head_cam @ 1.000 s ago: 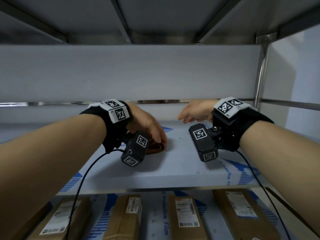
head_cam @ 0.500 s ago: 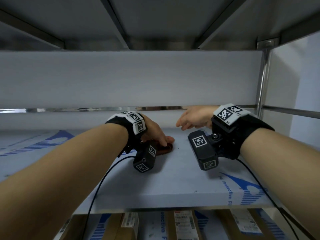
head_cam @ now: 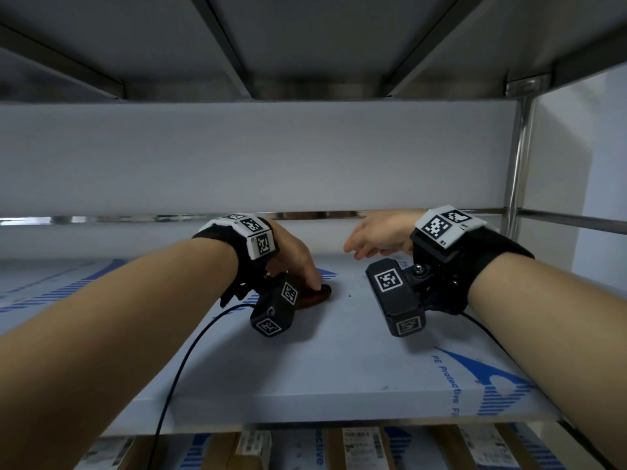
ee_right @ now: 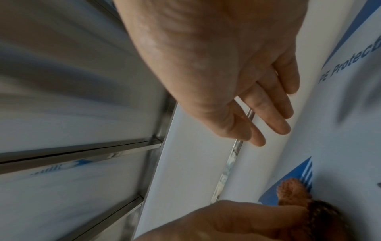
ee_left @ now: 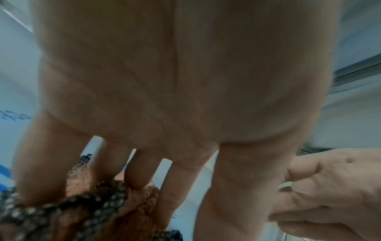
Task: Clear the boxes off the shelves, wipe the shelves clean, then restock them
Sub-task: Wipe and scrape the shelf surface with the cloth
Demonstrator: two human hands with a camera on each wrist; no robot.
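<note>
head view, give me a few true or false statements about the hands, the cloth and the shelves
1. The left hand presses a brown cloth onto the shelf. True.
2. The right hand holds a box. False: it holds nothing, fingers relaxed.
3. Cardboard boxes sit on the shelf below. True.
4. Boxes stand on the shelf being wiped. False: none show there, only the cloth.
</note>
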